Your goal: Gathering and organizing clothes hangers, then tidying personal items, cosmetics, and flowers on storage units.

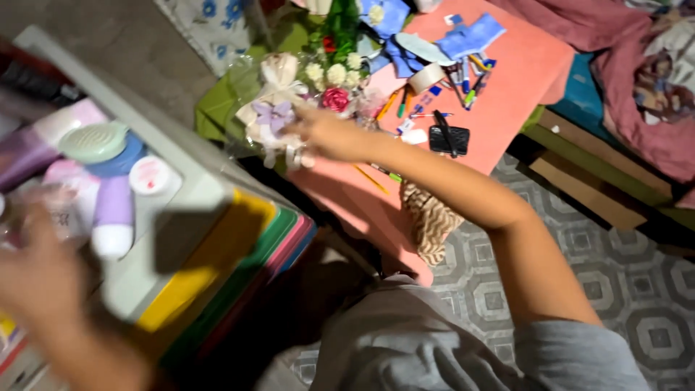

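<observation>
Head view: my right hand [327, 134] reaches across pink sheet [507, 80], fingers closing on wrapped flower bouquet [293, 98]; grip unclear through blur. Left hand [40, 279] hovers open, blurred, near toiletry bottles [112, 210]. Step: grasping bouquet. Next needs firm hold, gentle lift.

Glossy clear wrap [250, 87] covers the cloth-like flowers [329, 72]; matt pink paper [507, 80] centre-right; smooth plastic bottles [112, 213] at left; patterned tile floor [637, 289].
</observation>
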